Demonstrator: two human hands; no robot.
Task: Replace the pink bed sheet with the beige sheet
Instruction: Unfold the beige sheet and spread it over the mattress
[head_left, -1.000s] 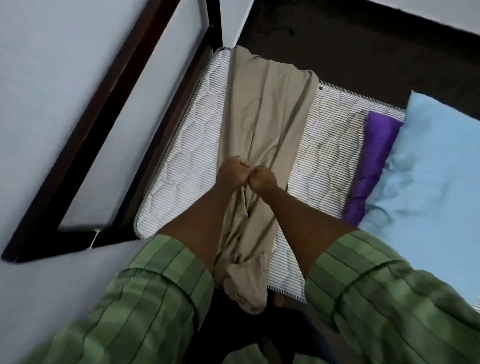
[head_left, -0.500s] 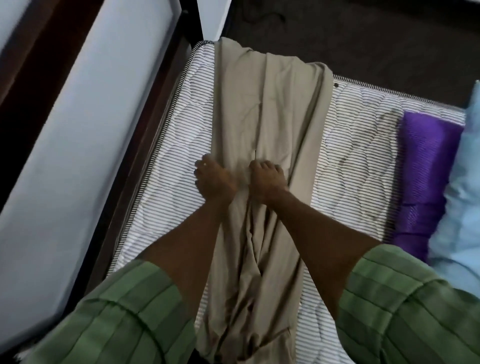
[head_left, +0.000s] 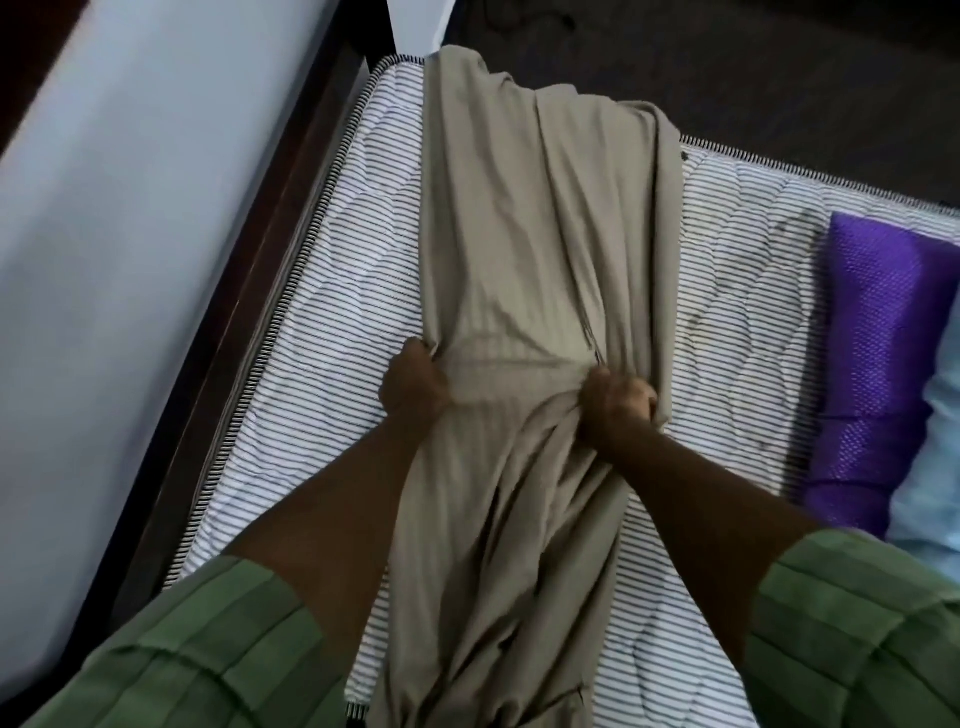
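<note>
The beige sheet (head_left: 540, 223) lies as a long bunched strip down the middle of the bare striped mattress (head_left: 343, 291), from the far edge to the near edge. My left hand (head_left: 413, 387) grips a fold on the strip's left side. My right hand (head_left: 618, 400) is clenched on a fold on its right side. The fabric between my hands is pulled taut. No pink sheet is in view.
A dark wooden bed frame (head_left: 244, 291) runs along the mattress's left side against a pale wall (head_left: 119, 218). A purple pillow (head_left: 883, 374) and a light blue pillow (head_left: 935, 467) lie at the right. Dark floor (head_left: 753, 67) shows beyond the far edge.
My hands were together at the strip's centre; they have moved apart to its sides, spreading the beige fabric. The camera has come closer over the mattress.
</note>
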